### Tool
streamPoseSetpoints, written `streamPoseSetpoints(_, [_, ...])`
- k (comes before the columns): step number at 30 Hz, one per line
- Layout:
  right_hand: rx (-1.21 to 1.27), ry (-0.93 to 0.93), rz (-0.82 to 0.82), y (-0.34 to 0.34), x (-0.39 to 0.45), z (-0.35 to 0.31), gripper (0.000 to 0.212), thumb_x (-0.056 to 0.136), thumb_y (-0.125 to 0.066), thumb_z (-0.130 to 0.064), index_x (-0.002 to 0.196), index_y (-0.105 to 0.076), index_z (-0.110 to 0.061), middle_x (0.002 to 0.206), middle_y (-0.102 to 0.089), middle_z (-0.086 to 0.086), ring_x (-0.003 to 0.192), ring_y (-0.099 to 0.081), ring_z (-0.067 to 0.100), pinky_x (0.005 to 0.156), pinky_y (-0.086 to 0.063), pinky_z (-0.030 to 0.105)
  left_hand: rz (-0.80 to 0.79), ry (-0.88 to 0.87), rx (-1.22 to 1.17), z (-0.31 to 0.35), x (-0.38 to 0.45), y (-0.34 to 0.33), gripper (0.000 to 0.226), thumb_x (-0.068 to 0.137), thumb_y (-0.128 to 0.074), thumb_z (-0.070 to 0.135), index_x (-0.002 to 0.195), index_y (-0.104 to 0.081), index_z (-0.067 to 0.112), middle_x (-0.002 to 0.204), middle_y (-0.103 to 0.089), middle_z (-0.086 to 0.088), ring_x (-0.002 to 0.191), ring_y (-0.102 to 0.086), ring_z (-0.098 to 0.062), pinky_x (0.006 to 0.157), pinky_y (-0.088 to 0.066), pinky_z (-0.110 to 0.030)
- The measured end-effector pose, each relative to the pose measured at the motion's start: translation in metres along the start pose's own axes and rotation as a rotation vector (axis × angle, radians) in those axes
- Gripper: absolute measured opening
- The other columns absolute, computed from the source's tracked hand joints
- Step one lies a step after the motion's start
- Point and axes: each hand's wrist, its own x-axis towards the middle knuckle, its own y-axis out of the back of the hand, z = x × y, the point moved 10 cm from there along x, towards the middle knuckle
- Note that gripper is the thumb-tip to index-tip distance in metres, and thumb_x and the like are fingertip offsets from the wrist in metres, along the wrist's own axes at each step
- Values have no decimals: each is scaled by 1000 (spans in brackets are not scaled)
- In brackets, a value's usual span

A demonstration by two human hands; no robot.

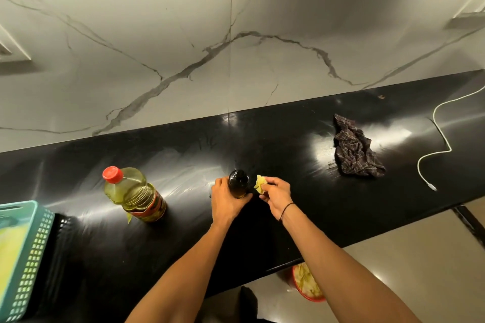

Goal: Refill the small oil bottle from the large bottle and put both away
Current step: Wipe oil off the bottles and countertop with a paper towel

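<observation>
A small dark oil bottle (238, 181) stands upright on the black counter (288, 139) near its middle. My left hand (226, 198) grips its lower body from the left. Just right of the bottle, my right hand (277, 195) pinches a small yellow piece (260, 184), which looks like a cap or spout; I cannot tell exactly what it is. The large oil bottle (135, 195), clear with yellow oil, a red cap and a red label, stands upright further left, apart from both hands.
A teal plastic basket (29, 252) sits at the counter's left front. A crumpled dark checked cloth (354, 151) and a white cable (438, 149) lie to the right. A red-rimmed bin (308, 286) stands on the floor below the counter edge.
</observation>
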Motion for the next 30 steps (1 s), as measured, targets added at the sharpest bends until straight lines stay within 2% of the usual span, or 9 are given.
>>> streamPoseSetpoints(2, [-85, 15, -45, -10, 11, -12, 30, 93, -60, 10, 94, -72, -18, 114, -68, 11, 101, -68, 25, 66, -56, 26, 47, -1, -23, -1, 2, 2, 60, 65, -93, 46, 116, -65, 27, 109, -51, 14, 112, -51, -18, 90, -45, -32])
streamPoseSetpoints(4, [-165, 14, -122, -23, 19, -21, 28, 92, -59, 13, 95, -74, -11, 113, -70, 12, 95, -69, 23, 62, -55, 25, 70, -25, -26, 2, 2, 4, 54, 67, -92, 45, 112, -66, 31, 105, -55, 16, 109, -51, -15, 86, -42, -28])
streamPoseSetpoints(7, [-378, 18, -312, -47, 19, -31, 15, 92, -63, 9, 99, -75, 3, 97, -73, 15, 86, -69, 22, 63, -55, 26, 72, -84, -59, 10, -3, 5, 45, 71, -89, 45, 106, -64, 36, 103, -64, 17, 102, -56, -8, 81, -43, -21])
streamPoseSetpoints(10, [-577, 67, -482, -65, 11, -55, 14, 91, -64, 10, 103, -72, 12, 82, -70, 13, 74, -69, 19, 56, -56, 23, 64, -86, -111, 16, -8, 12, 45, 69, -89, 41, 105, -62, 39, 99, -67, 16, 92, -64, -3, 79, -54, -23])
streamPoseSetpoints(19, [-1281, 282, -867, -141, -39, -139, 15, 88, -68, 7, 97, -78, 2, 94, -75, 16, 81, -67, 19, 70, -57, 26, 64, -215, -136, 57, -4, 52, 45, 66, -89, 39, 102, -66, 27, 89, -69, 14, 80, -68, -3, 75, -57, -20])
streamPoseSetpoints(22, [-1562, 411, -901, -168, -70, -156, 16, 88, -68, 3, 96, -80, -3, 88, -75, 10, 78, -68, 16, 69, -58, 24, 52, -228, -137, 60, -5, 62, 50, 64, -90, 34, 107, -66, 23, 92, -72, 10, 83, -70, -5, 78, -60, -25])
streamPoseSetpoints(25, [-1884, 620, -851, -191, -109, -159, 15, 86, -69, -4, 96, -80, -9, 84, -72, 4, 76, -68, 18, 65, -58, 27, 34, -199, -144, 67, -11, 67, 56, 62, -89, 31, 113, -68, 22, 97, -75, 8, 87, -72, -5, 81, -58, -18])
streamPoseSetpoints(28, [-2099, 870, -780, -201, -156, -153, 20, 87, -65, -5, 106, -71, -6, 101, -64, 14, 89, -69, 34, 66, -55, 38, 57, -111, -126, 66, -18, 69, 38, 59, -86, 33, 92, -69, 21, 79, -72, 9, 75, -72, -10, 62, -53, -21])
streamPoseSetpoints(30, [-2212, 1027, -766, -198, -191, -143, 25, 91, -61, -4, 116, -63, -3, 115, -57, 19, 97, -66, 40, 68, -48, 39, 69, -119, -114, 74, -24, 72, 33, 62, -87, 28, 90, -71, 19, 78, -70, 8, 73, -68, -8, 62, -52, -25])
